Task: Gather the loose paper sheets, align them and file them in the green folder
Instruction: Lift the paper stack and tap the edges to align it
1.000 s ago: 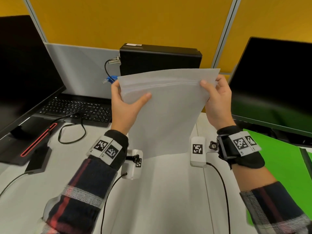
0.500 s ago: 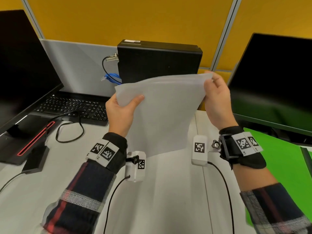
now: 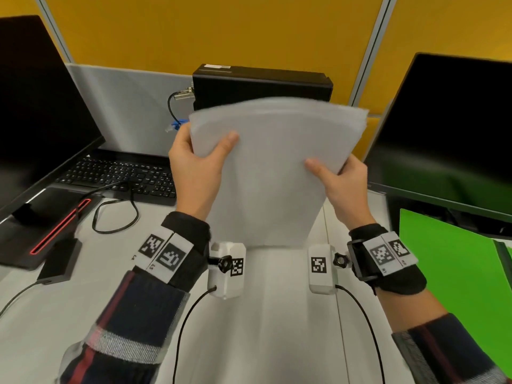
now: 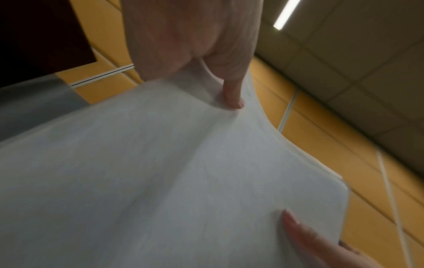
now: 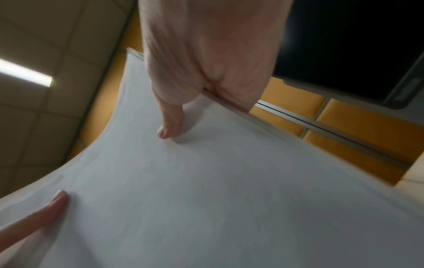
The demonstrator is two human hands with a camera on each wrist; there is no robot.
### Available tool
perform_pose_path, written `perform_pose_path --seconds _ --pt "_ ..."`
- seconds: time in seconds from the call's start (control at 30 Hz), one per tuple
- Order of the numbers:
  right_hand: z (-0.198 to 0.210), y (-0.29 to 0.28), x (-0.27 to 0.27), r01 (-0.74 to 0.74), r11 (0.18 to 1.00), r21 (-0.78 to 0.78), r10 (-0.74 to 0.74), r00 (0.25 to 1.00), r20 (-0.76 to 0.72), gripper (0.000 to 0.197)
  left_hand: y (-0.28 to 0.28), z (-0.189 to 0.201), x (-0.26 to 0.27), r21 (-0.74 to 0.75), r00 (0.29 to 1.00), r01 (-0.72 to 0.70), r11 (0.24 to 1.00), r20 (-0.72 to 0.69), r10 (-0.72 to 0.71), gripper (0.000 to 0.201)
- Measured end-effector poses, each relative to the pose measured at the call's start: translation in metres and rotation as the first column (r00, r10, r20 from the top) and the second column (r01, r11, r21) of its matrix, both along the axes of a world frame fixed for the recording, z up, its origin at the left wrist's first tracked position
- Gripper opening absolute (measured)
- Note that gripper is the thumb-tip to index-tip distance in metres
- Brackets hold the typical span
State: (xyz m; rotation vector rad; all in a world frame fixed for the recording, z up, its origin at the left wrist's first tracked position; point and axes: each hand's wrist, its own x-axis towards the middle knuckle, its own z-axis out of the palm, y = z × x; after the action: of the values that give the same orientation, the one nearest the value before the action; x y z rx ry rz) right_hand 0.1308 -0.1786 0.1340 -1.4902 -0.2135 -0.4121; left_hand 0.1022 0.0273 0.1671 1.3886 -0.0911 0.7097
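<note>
A stack of white paper sheets [image 3: 270, 173] stands upright on its bottom edge on the desk, its top bowed and blurred. My left hand [image 3: 194, 162] grips the stack's left edge, thumb on the near face. My right hand [image 3: 342, 181] grips the right edge lower down, thumb also on the near face. In the left wrist view the paper sheets [image 4: 160, 181] fill the frame under the left hand [image 4: 206, 63]. The right wrist view shows the paper sheets [image 5: 218, 190] pinched by the right hand [image 5: 206, 63]. The green folder [image 3: 454, 275] lies open on the desk at the right.
A black monitor [image 3: 454, 128] stands over the folder at the right; another monitor [image 3: 36, 106] stands at the left. A keyboard [image 3: 122, 176], a loose cable [image 3: 116, 214] and a small black box [image 3: 59, 263] lie left. A black computer case [image 3: 263, 84] stands behind the papers.
My right hand has slid from the stack's top right corner down its right edge. The stack's top edge now bows upward and the sheets look more squared.
</note>
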Motion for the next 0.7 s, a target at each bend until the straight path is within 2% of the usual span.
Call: perform_pose_path --seconds 0.07,0.13,0.2,0.27,0.43,0.6,0.7 --pt "-0.014 -0.002 0.000 -0.044 0.999 -0.028 0.041 0.996 -0.076 0.029 0.004 -0.020 0.002 -0.026 0.989 0.037 0.999 -0.143 -0.041 0.034" --pt "-0.027 -0.003 0.000 -0.090 0.996 0.019 0.092 0.983 -0.158 0.025 0.007 -0.039 0.001 -0.035 0.966 0.057 0.998 -0.251 -0.064 0.041" --pt "-0.037 -0.002 0.001 -0.126 0.991 0.038 0.131 0.964 -0.231 0.022 0.008 -0.050 -0.001 -0.036 0.947 0.079 0.996 -0.311 -0.087 0.033" --pt "-0.040 0.002 0.000 -0.129 0.990 0.049 0.137 0.957 -0.255 0.022 0.008 -0.053 -0.003 -0.023 0.939 0.095 0.995 -0.329 -0.097 0.027" --pt "-0.029 0.000 0.000 -0.089 0.993 0.080 0.101 0.981 -0.168 0.024 0.017 -0.046 -0.003 -0.003 0.956 0.125 0.992 -0.267 -0.121 0.026" --pt "-0.054 -0.004 -0.010 -0.132 0.991 0.022 0.133 0.949 -0.285 0.025 0.023 -0.075 -0.009 0.042 0.895 0.200 0.979 -0.415 -0.165 0.034" --pt "-0.056 -0.001 -0.008 -0.135 0.990 0.031 0.138 0.945 -0.295 0.025 0.018 -0.084 -0.010 0.019 0.893 0.181 0.983 -0.422 -0.156 0.032"
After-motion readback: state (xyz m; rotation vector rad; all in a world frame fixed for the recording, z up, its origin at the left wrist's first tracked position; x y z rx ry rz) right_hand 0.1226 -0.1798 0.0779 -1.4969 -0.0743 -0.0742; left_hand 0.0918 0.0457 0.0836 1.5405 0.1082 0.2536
